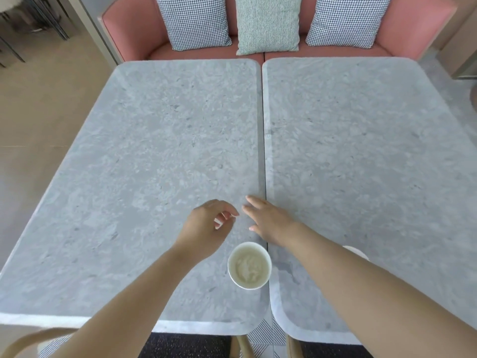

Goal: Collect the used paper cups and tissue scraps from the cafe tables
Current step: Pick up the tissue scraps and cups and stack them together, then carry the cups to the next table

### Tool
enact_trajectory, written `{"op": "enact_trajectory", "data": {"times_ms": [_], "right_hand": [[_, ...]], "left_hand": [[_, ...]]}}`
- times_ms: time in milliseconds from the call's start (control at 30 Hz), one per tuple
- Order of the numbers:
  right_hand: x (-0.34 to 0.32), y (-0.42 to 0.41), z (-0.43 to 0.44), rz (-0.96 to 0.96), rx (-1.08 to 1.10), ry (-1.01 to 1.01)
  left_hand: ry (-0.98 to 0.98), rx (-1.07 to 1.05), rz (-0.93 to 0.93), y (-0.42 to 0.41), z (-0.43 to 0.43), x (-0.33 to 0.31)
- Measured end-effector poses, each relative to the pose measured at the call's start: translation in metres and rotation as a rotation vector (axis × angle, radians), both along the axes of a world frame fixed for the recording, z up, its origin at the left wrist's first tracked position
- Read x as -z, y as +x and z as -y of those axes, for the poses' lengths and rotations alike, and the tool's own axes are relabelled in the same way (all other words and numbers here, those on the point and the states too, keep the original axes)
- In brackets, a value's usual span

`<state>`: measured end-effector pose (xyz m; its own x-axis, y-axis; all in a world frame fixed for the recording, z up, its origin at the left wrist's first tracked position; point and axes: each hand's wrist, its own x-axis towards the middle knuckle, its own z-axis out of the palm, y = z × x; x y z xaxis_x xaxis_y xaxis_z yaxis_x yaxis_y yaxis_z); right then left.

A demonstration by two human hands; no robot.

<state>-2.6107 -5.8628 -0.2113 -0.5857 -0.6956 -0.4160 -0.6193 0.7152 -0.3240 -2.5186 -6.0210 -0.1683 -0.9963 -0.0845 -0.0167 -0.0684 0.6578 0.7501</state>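
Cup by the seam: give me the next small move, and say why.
Probably draw the right hand back and close its grip round the cup. The cup stands upright and untouched beside the seam, nearer the person than both hands. The right hand lies open and flat, while the left hand's curled fingers may be pinching a scrap; that is unclear.

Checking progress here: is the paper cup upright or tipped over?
Upright. The paper cup stands on the left table, its round open mouth facing up, pale crumpled material inside.
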Motion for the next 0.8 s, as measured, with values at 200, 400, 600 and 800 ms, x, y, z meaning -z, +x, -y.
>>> {"op": "enact_trajectory", "data": {"times_ms": [200,400,600,800], "right_hand": [[-0.036,0.011,-0.039,-0.076,-0.017,0.018],[-0.069,0.038,-0.086,-0.171,0.066,-0.159],[-0.074,0.075,-0.132,-0.219,0.11,-0.171],[-0.07,0.093,-0.151,-0.233,0.148,-0.21]], "left_hand": [[-0.09,0.137,-0.004,0.043,-0.034,-0.033],[-0.428,0.242,0.168,0.058,-0.051,-0.033],[-0.58,0.364,0.21,0.068,-0.06,-0.03],[-0.63,0.37,0.224,0.073,-0.064,-0.024]]}}
